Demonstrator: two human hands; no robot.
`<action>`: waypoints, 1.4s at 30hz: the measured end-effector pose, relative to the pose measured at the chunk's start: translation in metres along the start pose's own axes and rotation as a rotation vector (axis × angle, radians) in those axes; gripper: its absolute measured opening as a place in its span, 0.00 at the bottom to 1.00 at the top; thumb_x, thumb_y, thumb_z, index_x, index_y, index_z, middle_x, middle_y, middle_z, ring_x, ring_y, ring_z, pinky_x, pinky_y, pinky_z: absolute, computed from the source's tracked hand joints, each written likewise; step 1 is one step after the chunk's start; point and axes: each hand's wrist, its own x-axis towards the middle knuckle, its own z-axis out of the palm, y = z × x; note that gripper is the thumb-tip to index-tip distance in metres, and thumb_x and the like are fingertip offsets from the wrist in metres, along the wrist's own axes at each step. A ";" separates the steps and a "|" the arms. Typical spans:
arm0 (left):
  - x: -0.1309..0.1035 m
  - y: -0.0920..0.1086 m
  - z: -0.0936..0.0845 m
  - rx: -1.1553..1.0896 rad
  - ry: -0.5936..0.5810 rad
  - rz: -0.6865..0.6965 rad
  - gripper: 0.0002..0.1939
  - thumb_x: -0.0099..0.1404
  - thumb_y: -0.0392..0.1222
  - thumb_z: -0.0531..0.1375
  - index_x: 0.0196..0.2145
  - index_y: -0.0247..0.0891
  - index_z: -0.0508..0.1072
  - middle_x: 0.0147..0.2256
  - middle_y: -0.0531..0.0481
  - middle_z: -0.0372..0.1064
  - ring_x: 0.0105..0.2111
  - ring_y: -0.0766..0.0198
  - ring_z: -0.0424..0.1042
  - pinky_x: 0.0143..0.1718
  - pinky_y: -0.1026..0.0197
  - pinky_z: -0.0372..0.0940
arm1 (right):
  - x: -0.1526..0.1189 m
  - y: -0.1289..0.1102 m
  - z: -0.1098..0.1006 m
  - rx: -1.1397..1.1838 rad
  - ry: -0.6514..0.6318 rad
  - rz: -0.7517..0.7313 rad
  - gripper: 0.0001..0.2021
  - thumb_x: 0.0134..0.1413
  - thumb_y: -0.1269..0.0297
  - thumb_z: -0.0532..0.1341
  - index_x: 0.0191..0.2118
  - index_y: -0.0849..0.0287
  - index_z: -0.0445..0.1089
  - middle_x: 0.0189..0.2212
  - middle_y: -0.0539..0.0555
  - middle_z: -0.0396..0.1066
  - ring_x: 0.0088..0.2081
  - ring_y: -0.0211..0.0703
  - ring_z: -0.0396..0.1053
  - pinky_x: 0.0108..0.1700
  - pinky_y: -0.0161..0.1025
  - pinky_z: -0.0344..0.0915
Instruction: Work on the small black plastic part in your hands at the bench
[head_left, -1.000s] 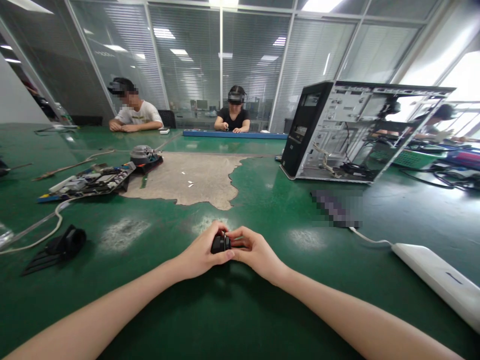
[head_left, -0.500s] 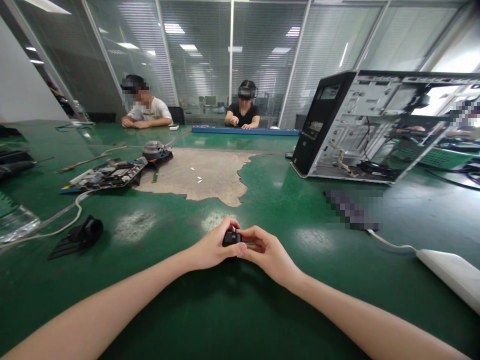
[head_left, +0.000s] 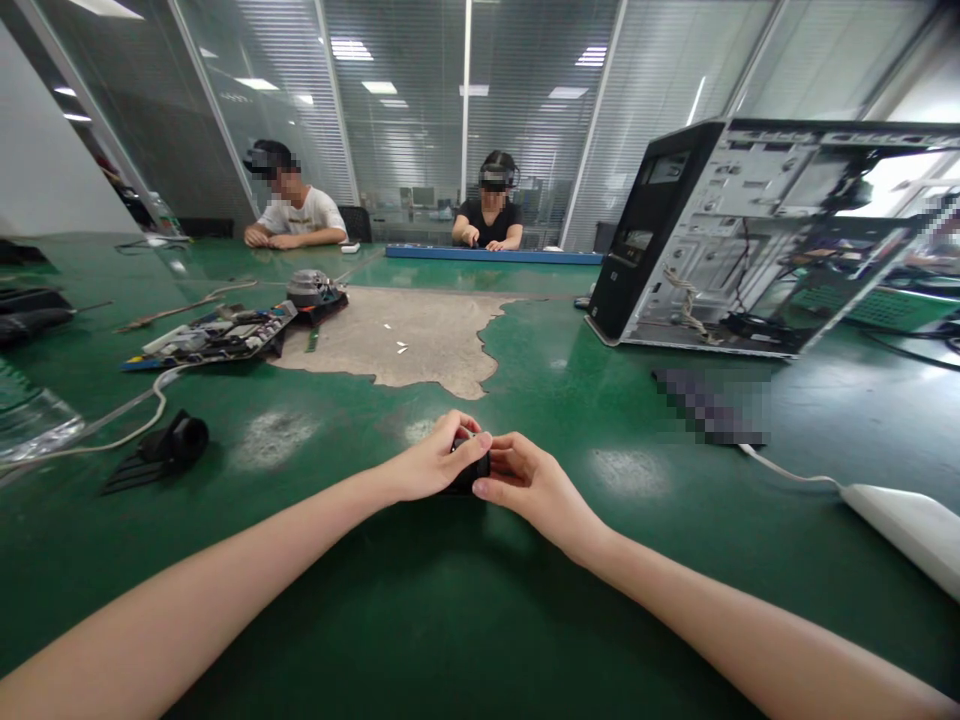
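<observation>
Between my two hands, low over the green table (head_left: 315, 600), is a small black object (head_left: 471, 472) with a blocky body. Fingers cover most of it, so its kind does not show. My left hand (head_left: 429, 462) is closed around its left side, the thumb lying across the top. From the right, my right hand (head_left: 538, 492) holds its near edge, with thumb and curled fingers around that side. To the left of my forearm lies a black part (head_left: 176, 445) with a round opening and flat prongs.
A circuit board (head_left: 217, 338) and a motor-like part (head_left: 311, 292) lie at left beside a bare patch (head_left: 405, 335). An opened computer case (head_left: 675, 240) stands right. Nearer is a white power strip (head_left: 900, 525). Two people (head_left: 489, 222) sit across, behind a blue bar (head_left: 495, 256).
The black object has been turned in my hands. My left thumb has shifted up over its top, and my right fingers have spread slightly along its side. The view has tilted a little.
</observation>
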 end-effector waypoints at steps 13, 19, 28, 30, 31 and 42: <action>-0.011 0.015 -0.015 0.236 -0.080 0.183 0.29 0.53 0.56 0.58 0.48 0.39 0.55 0.43 0.45 0.53 0.43 0.58 0.59 0.45 0.53 0.60 | -0.001 -0.004 -0.004 0.030 0.045 0.065 0.17 0.42 0.65 0.64 0.41 0.60 0.63 0.35 0.54 0.74 0.39 0.45 0.72 0.47 0.46 0.64; -0.013 0.010 -0.007 0.416 0.003 0.320 0.30 0.51 0.43 0.62 0.50 0.42 0.57 0.47 0.47 0.56 0.46 0.57 0.60 0.49 0.54 0.57 | -0.001 -0.001 -0.005 -0.020 0.085 0.044 0.17 0.42 0.66 0.64 0.40 0.60 0.62 0.36 0.55 0.73 0.41 0.45 0.71 0.46 0.45 0.65; -0.012 0.004 0.002 0.549 0.110 0.386 0.26 0.56 0.47 0.58 0.51 0.39 0.57 0.49 0.45 0.60 0.47 0.56 0.63 0.48 0.54 0.60 | 0.002 0.006 -0.009 -0.256 0.135 -0.078 0.11 0.51 0.59 0.57 0.38 0.60 0.65 0.31 0.52 0.71 0.32 0.40 0.70 0.35 0.38 0.66; -0.011 0.005 0.000 0.546 0.096 0.394 0.27 0.56 0.48 0.58 0.51 0.39 0.57 0.49 0.46 0.62 0.47 0.57 0.63 0.48 0.55 0.60 | 0.004 0.007 -0.011 -0.252 0.143 -0.085 0.10 0.50 0.59 0.57 0.36 0.60 0.66 0.30 0.51 0.70 0.32 0.40 0.69 0.36 0.38 0.65; -0.011 0.006 -0.001 0.547 0.083 0.392 0.27 0.56 0.49 0.58 0.51 0.39 0.57 0.49 0.46 0.62 0.47 0.57 0.63 0.48 0.55 0.60 | 0.005 0.007 -0.012 -0.243 0.140 -0.083 0.10 0.49 0.59 0.58 0.35 0.59 0.66 0.30 0.51 0.70 0.33 0.40 0.69 0.37 0.38 0.65; -0.011 0.006 -0.005 0.585 0.017 0.390 0.28 0.58 0.51 0.57 0.53 0.39 0.55 0.49 0.45 0.62 0.47 0.56 0.64 0.47 0.54 0.60 | 0.002 0.008 -0.010 -0.233 0.106 -0.162 0.07 0.48 0.65 0.60 0.35 0.57 0.63 0.35 0.51 0.66 0.39 0.40 0.67 0.40 0.38 0.65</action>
